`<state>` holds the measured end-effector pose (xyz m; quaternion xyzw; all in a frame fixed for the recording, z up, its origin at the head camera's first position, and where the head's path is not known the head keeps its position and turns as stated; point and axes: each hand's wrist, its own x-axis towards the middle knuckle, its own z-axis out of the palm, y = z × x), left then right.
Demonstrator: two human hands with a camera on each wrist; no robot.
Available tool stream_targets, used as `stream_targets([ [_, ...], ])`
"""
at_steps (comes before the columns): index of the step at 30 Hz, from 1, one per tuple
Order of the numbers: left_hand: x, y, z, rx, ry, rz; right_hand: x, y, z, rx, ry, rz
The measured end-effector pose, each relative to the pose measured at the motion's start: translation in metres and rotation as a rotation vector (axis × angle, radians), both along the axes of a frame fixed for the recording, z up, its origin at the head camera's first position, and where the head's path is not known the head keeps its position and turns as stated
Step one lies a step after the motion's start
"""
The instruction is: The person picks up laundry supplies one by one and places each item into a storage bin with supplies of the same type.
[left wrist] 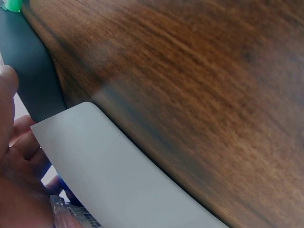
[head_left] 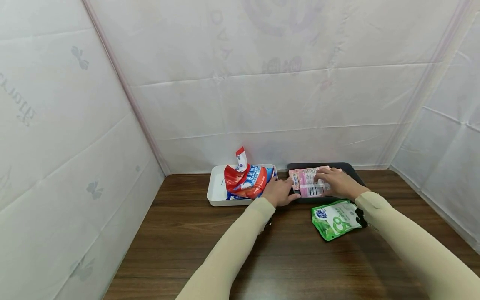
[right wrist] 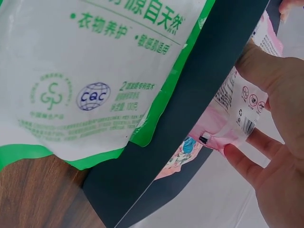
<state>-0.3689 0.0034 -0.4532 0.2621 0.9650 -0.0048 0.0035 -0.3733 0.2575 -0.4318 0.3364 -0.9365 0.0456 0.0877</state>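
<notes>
My right hand (head_left: 337, 182) holds a pink packet (head_left: 308, 183) with printed text, thumb on one side and fingers on the other. This packet (right wrist: 218, 121) lies over the black tray (head_left: 346, 168), and a patterned packet (right wrist: 183, 156) shows beneath it in the right wrist view. Between the two trays is my left hand (head_left: 278, 193), thumb and index finger extended toward the pink packet's left end. Its other fingers (left wrist: 26, 140) reach behind the wall of the white tray (left wrist: 109, 161), partly hidden. Beside them, a red and blue bag (head_left: 249, 181) rests in that white tray.
A green and white pouch (head_left: 337, 218) lies flat on the wooden table (head_left: 180, 233), in front of the black tray and below my right wrist. Under the red bag is a dark blue packet (head_left: 234, 196). White sheeting (head_left: 262, 104) hangs behind the trays and at both sides.
</notes>
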Motion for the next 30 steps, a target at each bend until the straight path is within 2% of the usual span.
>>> stream_targets([
  [3,0.0,0.0,0.0,-0.003,0.004,-0.001,0.0,-0.002,0.001,-0.014,-0.017,-0.006],
  [9,0.0,-0.001,0.0,-0.004,-0.001,0.005,0.001,-0.005,0.003,-0.042,-0.008,0.035],
  [18,0.002,-0.001,0.002,-0.001,0.016,-0.008,-0.001,-0.007,0.0,-0.023,0.0,0.043],
  [30,0.004,-0.002,0.003,0.008,0.024,-0.021,0.002,-0.019,0.002,-0.025,-0.121,-0.025],
])
